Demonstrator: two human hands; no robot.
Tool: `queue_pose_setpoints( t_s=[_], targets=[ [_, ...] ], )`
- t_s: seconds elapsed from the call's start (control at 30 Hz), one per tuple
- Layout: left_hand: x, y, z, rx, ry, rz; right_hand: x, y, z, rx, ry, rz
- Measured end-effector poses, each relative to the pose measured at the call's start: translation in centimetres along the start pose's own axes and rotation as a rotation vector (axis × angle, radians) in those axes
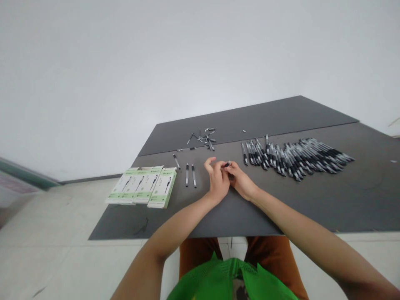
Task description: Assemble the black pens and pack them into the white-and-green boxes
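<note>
My left hand [218, 180] and my right hand [242, 181] meet over the dark table, both closed around one pen [227, 164]. Only a short dark end of it shows between the fingers; the rest is hidden. One finger of the left hand sticks out to the left. Two pens, a left one [187, 175] and a right one [193, 176], lie side by side left of my hands, with another pen [176, 161] slanting behind them. To the right of my hands spreads a large row of clear pens with black grips [293, 158].
Several green-and-white pen boxes [162, 187] lie overlapping at the table's left. Small pen parts [210, 137] are scattered farther back, with a lone small piece [244, 131] to their right. The table [265, 216] stands near a white wall [200, 54].
</note>
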State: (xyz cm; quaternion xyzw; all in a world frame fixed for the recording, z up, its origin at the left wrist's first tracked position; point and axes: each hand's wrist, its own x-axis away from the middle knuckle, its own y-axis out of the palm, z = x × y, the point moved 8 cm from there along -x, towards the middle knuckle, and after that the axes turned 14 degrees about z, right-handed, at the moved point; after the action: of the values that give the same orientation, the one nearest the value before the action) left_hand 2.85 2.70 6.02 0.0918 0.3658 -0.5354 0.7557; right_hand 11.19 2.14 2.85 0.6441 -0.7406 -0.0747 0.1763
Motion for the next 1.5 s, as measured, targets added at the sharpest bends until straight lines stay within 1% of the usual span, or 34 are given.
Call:
queue_pose_setpoints(
  t_s=[0.03,0.1,0.17,0.2,0.23,0.27,0.33,0.37,0.4,0.47,0.5,0.53,0.6,0.67,0.73,0.83,0.9,0.97,1.0,1.1,1.23,1.37,1.43,1.5],
  targets=[
    [0.0,0.1,0.3,-0.004,-0.003,0.004,0.1,0.1,-0.2,0.008,-0.017,0.000],
    [-0.1,0.4,0.6,-0.018,-0.055,0.031,0.1,0.2,-0.5,0.026,-0.071,0.022],
    [0.0,1.1,0.5,-0.009,-0.143,0.029,-0.2,-0.5,-0.6,0.023,-0.119,0.102],
    [0.1,1.7,0.3,0.011,-0.184,-0.003,-0.5,-1.2,-0.5,0.012,-0.134,0.173],
    [0.2,2.4,0.1,0.036,-0.214,-0.062,-0.8,-2.1,-0.5,-0.004,-0.143,0.253],
    [0.3,3.2,-0.1,0.063,-0.226,-0.149,-1.1,-3.0,-0.4,-0.023,-0.146,0.329],
    [0.0,4.4,-0.5,0.104,-0.191,-0.343,-1.7,-4.6,-0.4,-0.058,-0.122,0.437],
    [-0.4,4.8,-0.8,0.109,-0.145,-0.437,-1.9,-5.2,-0.3,-0.067,-0.085,0.461],
    [-1.1,4.9,-1.1,0.095,-0.078,-0.506,-2.1,-5.6,-0.2,-0.068,-0.034,0.468],
    [-3.7,4.8,-2.2,-0.033,0.089,-0.552,-2.4,-6.1,0.0,-0.039,0.074,0.452],
    [-5.3,4.7,-3.0,-0.114,0.146,-0.546,-2.5,-6.1,0.1,-0.008,0.119,0.433],
    [-7.2,4.5,-4.3,-0.204,0.148,-0.505,-2.6,-6.1,0.1,0.029,0.147,0.407],
    [-11.0,4.0,-7.3,-0.371,0.046,-0.402,-2.8,-6.0,0.1,0.109,0.169,0.354],
    [-13.8,3.7,-10.3,-0.479,-0.114,-0.346,-3.0,-6.0,0.3,0.189,0.176,0.327],
    [-15.4,3.7,-12.5,-0.533,-0.223,-0.319,-3.2,-6.1,0.3,0.252,0.170,0.327],
    [-16.6,3.3,-14.2,-0.597,-0.270,-0.268,-3.5,-6.4,0.3,0.312,0.157,0.330],
    [-17.0,2.6,-15.1,-0.665,-0.305,-0.200,-3.6,-6.5,0.2,0.334,0.157,0.322],
    [-17.0,2.3,-15.6,-0.711,-0.330,-0.170,-3.8,-6.6,0.1,0.361,0.144,0.309],
    [-16.9,2.6,-15.8,-0.717,-0.332,-0.183,-3.8,-6.7,0.1,0.378,0.131,0.298],
    [-16.4,4.3,-16.0,-0.715,-0.321,-0.265,-4.3,-6.8,0.3,0.454,0.086,0.250],
    [-15.7,6.0,-16.2,-0.764,-0.302,-0.306,-5.0,-7.0,0.7,0.607,-0.005,0.221],
    [-14.5,6.1,-15.5,-0.779,-0.239,-0.285,-4.9,-6.2,-0.4,0.846,-0.192,0.171],
    [-13.7,5.9,-14.7,-0.781,-0.164,-0.258,-4.5,-5.6,-1.1,0.976,-0.279,0.151],
    [-12.9,5.9,-13.8,-0.798,-0.071,-0.241,-4.2,-5.2,-1.5,1.075,-0.322,0.136]
  ],
)
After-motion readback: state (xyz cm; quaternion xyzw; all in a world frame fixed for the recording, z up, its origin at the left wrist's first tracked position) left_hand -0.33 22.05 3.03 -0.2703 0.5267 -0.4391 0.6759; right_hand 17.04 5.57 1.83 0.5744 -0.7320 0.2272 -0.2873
